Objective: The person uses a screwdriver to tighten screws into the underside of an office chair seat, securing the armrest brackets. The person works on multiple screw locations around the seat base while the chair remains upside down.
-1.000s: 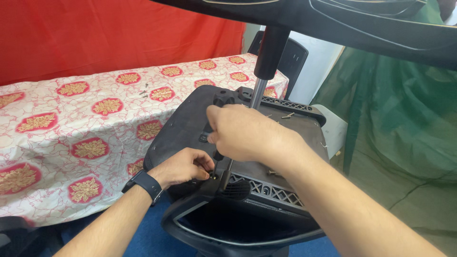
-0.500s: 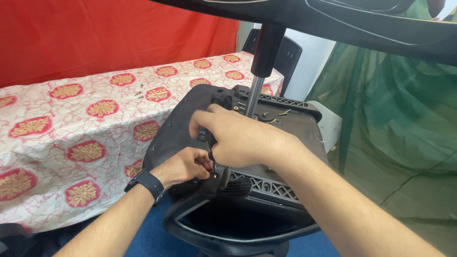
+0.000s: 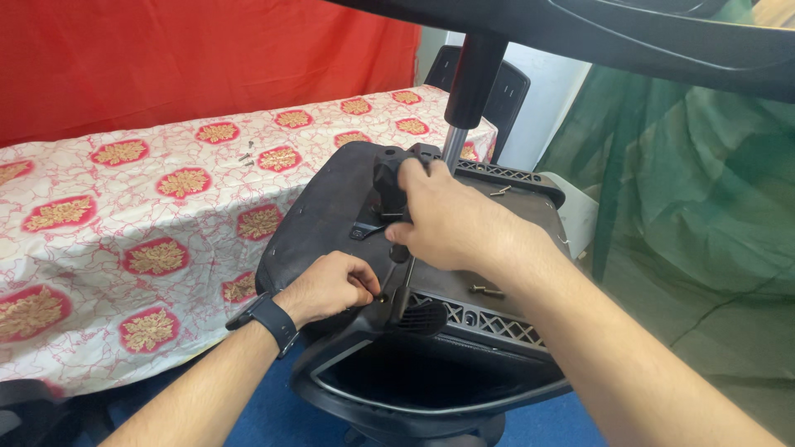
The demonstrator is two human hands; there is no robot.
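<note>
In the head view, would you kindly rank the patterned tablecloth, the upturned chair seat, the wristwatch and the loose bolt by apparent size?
1. Patterned tablecloth, largest.
2. Upturned chair seat.
3. Wristwatch on the left hand.
4. Loose bolt, smallest.
The seat is nearer the camera, yet the cloth looks bigger.

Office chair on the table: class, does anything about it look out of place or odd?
Yes. The office chair lies upturned, its underside facing up and gas column pointing at the camera. Loose screws lie on the seat underside and on the tablecloth. The left hand and right hand work at the black mechanism.
</note>
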